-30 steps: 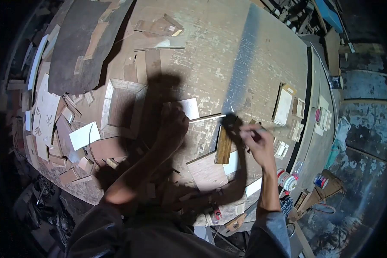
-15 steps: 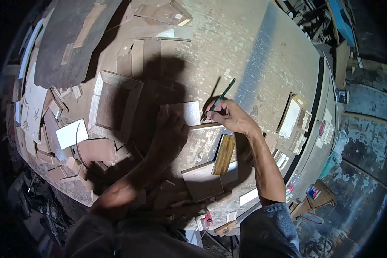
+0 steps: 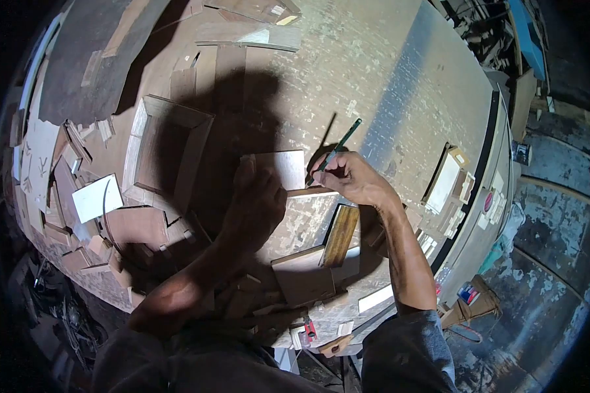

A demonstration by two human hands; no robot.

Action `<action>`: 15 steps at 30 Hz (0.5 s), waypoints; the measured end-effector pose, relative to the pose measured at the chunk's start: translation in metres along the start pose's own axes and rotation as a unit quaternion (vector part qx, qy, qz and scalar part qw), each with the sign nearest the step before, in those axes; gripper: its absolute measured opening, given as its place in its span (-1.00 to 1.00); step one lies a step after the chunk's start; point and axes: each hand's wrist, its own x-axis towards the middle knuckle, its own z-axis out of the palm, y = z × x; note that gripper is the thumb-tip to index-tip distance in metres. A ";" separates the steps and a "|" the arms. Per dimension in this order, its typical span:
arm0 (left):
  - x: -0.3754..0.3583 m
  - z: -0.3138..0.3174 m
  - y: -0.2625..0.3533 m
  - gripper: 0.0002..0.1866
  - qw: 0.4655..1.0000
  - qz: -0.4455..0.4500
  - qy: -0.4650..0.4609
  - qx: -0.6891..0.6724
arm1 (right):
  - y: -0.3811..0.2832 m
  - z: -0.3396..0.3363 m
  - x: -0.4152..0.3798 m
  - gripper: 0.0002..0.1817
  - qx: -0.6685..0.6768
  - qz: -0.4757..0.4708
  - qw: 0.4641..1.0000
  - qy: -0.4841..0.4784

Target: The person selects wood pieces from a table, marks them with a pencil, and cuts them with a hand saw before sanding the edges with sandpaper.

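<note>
My right hand (image 3: 355, 178) is closed around a dark green pencil (image 3: 347, 139), its tip pointing down at the right end of a small white panel (image 3: 290, 169). My left hand (image 3: 255, 200), deep in shadow, grips that panel's left end with bent fingers. Along the panel's lower edge runs a thin wooden strip (image 3: 313, 192). Below my right hand, a brown-stained wood block (image 3: 341, 237) leans over a flat board (image 3: 303, 278). To the left lies a rectangular wooden frame (image 3: 136, 141).
A white card (image 3: 97, 198) and many wood offcuts lie at the table's left. More pieces, including a white-faced block (image 3: 443, 177), sit near the right edge. A dark sheet (image 3: 88, 59) covers the far left corner. A red-handled tool (image 3: 310, 329) is at the near edge.
The view has shifted slightly, so the frame and offcuts on the left appear farther left. Both hands, the pencil and the white panel stay almost in place.
</note>
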 end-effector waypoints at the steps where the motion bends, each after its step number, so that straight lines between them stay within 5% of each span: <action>1: 0.000 0.000 0.000 -0.79 1.000 0.002 -0.004 0.006 | -0.002 -0.001 0.000 -0.83 -0.009 0.011 1.000 -0.010; 15: 0.002 0.001 0.001 -0.80 1.000 -0.006 -0.011 0.015 | 0.009 0.002 0.003 -0.82 0.004 0.006 1.000 0.000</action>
